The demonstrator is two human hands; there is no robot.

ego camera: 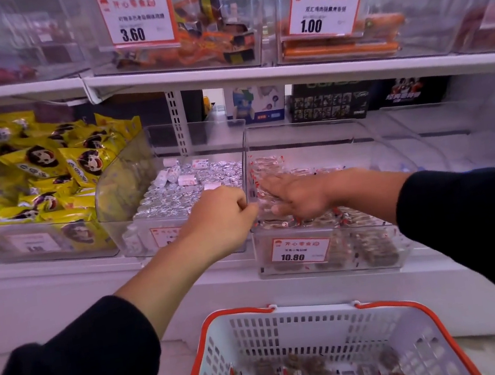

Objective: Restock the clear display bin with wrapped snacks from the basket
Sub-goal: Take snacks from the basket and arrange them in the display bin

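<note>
Reaching into the clear display bin (327,233) on the shelf, the right hand (295,194) lies flat, fingers straight, on the wrapped snacks (353,215). The left hand (222,212) pinches the bin's left wall. Below, the basket (308,326) holds more snacks.

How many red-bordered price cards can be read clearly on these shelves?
3. One reading 3.60 on the upper middle bin, one reading 1.00 on the upper right bin, one reading 10.80 on the lower clear display bin. Others are blurred or hidden behind the left hand.
</note>
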